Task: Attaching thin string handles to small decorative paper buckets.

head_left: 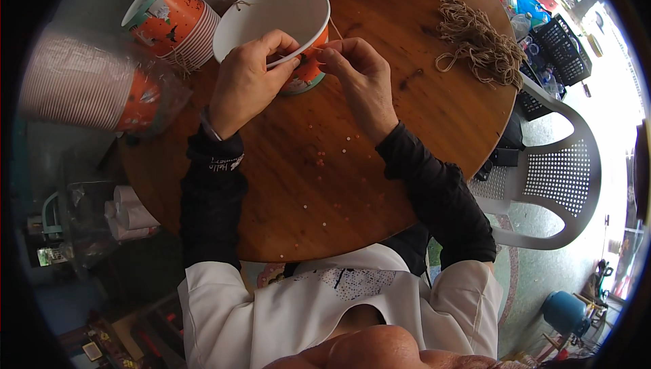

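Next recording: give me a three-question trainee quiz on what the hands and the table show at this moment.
1. True or false: the left hand grips the rim of the paper bucket.
2. What does the right hand pinch at the bucket's side? A) scissors B) thin twine C) a lid
3. Fill in: a loose bundle of twine lies toward the table's ____ edge, near the white plastic chair.

Key: 1 true; 2 B; 3 right.
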A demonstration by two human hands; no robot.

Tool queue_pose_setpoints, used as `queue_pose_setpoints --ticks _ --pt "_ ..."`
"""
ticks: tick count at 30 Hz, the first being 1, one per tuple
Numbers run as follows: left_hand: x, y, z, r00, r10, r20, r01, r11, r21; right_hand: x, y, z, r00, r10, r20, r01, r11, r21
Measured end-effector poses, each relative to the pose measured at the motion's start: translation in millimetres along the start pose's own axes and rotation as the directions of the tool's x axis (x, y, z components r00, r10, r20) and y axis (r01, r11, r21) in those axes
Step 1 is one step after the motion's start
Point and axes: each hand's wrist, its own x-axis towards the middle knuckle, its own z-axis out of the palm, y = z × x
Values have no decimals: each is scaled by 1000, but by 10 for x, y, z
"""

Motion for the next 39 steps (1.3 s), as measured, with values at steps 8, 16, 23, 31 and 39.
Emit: queue_pose_setpoints --ticks 8,16,23,31,39 --pt "-5 77 41 1000 24 6 -24 994 -103 10 -25 43 1000 -19 -8 19 998 61" --pt "-26 166 127 994 70 -83 -79 991 -111 45 -14 18 999 -28 -34 26 999 -37" --pt "22 186 29 837 537 -108 -519 840 155 52 -66 37 1000 -4 -22 3 999 -54" --pt "-11 241 -91 958 265 -110 -283 935 -212 88 -177 -35 995 94 -35 -94 996 10" --pt "381 22 -30 992 95 85 -92 995 -38 127 -156 -38 991 119 -64 -119 993 16"
